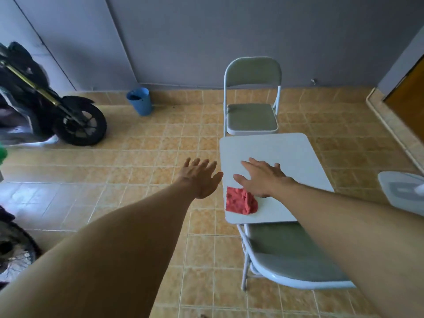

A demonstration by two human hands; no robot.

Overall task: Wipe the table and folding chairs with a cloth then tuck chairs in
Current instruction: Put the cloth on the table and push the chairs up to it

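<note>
Our left hand [200, 180]: fingers spread, holding nothing, over floor | our right hand [261, 177]: fingers spread above table [286, 152], empty | red cloth [241, 201]: bunched at table's near-left corner, just beside right palm

Red cloth [241, 202] crumpled on white table [286, 152] betw. 2 grey folding chairs [252, 115].

Dim, soft daylight; slight blur, curved edges.
</note>
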